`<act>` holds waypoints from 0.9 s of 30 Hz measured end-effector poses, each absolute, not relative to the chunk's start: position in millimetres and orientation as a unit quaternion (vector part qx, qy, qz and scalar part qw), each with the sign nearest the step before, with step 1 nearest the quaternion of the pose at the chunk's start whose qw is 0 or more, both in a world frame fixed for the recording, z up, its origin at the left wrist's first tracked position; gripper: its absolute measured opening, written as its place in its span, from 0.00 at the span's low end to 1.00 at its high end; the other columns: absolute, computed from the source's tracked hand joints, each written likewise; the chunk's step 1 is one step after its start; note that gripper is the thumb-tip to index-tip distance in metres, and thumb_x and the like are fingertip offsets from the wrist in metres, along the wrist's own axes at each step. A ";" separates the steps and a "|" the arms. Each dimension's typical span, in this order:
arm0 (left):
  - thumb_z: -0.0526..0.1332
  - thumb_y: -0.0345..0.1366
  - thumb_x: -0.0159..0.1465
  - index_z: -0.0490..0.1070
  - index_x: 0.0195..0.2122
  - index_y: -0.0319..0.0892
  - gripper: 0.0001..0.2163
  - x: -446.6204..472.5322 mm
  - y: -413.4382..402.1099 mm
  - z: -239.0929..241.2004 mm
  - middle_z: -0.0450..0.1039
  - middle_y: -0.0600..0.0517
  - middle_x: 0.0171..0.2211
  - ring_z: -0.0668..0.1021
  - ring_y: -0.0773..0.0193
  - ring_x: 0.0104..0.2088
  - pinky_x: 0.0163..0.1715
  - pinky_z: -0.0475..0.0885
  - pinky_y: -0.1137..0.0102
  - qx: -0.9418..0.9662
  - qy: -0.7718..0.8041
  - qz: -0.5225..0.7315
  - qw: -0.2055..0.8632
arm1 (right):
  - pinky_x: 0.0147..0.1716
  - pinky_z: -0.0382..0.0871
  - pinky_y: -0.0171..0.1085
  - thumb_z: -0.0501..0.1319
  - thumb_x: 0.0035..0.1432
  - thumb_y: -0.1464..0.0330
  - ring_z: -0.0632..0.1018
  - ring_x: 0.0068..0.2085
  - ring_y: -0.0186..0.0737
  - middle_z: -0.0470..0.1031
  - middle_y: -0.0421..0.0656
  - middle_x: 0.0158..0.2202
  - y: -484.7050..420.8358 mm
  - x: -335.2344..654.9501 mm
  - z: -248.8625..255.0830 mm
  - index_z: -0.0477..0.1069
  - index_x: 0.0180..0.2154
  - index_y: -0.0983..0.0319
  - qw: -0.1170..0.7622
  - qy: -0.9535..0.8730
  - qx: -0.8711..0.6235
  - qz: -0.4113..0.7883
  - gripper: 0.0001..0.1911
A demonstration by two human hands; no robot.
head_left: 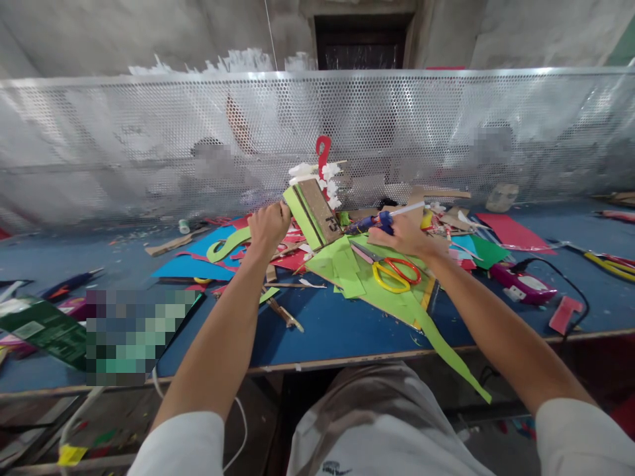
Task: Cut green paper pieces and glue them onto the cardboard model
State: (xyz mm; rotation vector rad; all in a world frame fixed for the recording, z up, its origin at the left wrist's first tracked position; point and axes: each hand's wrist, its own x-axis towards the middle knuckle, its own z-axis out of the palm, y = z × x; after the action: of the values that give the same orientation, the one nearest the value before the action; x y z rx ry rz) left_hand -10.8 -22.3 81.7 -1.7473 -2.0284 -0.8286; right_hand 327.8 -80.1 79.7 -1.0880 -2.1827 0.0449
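My left hand (269, 229) is closed on the near left edge of a tilted cardboard piece (317, 208) with lime green paper on its side and handwritten marks. White fluffy bits (331, 173) and a red curled strip (323, 153) stand behind its upper end. In my right hand (401, 231) is a blue glue gun (368, 223), a pale glue stick jutting from its back. The nozzle points left, close to the cardboard's lower right corner; whether they touch I cannot tell. Below lie lime green paper (391, 301) and scissors (394, 272) with yellow and orange handles.
Paper and cardboard scraps litter the blue table (317, 337). A purple box with a black cable (523, 284) sits at right, near pliers (612, 264). A green package (47, 330) lies at left. Behind the table rises a perforated metal screen (163, 145).
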 end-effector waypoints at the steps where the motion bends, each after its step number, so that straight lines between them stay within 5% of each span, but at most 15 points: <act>1: 0.39 0.46 0.75 0.81 0.48 0.41 0.30 -10.8 -22.4 81.8 0.82 0.34 0.45 0.81 0.40 0.46 0.46 0.68 0.57 -0.615 -0.713 -0.291 0.168 | 0.34 0.57 0.43 0.55 0.66 0.43 0.64 0.28 0.39 0.62 0.40 0.24 -78.7 327.6 79.2 0.57 0.26 0.56 0.342 -0.840 -0.421 0.006 0.28; 11: 0.39 0.46 0.76 0.81 0.48 0.41 0.30 -2.1 -26.2 82.1 0.82 0.34 0.44 0.82 0.41 0.45 0.43 0.67 0.58 -0.644 -0.690 -0.269 0.192 | 0.34 0.55 0.43 0.56 0.67 0.45 0.64 0.28 0.41 0.63 0.41 0.23 -69.5 327.4 68.3 0.58 0.27 0.57 0.339 -0.838 -0.426 -0.042 0.26; 21: 0.40 0.46 0.76 0.81 0.48 0.41 0.28 27.3 -43.1 87.5 0.83 0.37 0.40 0.83 0.44 0.41 0.39 0.65 0.61 -0.713 -0.618 -0.238 0.230 | 0.34 0.63 0.44 0.56 0.65 0.44 0.75 0.34 0.48 0.72 0.46 0.29 -71.2 324.5 72.5 0.65 0.30 0.57 0.483 -0.746 -0.448 -0.096 0.24; 27: 0.41 0.45 0.76 0.80 0.45 0.41 0.27 30.9 -45.2 86.2 0.83 0.38 0.40 0.83 0.46 0.40 0.37 0.63 0.62 -0.731 -0.591 -0.239 0.245 | 0.39 0.68 0.46 0.56 0.66 0.48 0.75 0.35 0.47 0.71 0.44 0.30 -74.5 325.5 75.1 0.64 0.32 0.55 0.532 -0.746 -0.400 -0.032 0.19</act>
State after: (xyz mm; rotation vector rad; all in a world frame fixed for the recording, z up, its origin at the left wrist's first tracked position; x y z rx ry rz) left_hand 30.9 -45.2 86.2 -1.9951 -1.6138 -0.6517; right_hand 325.5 -74.5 75.1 -0.9542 -1.7793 -0.0767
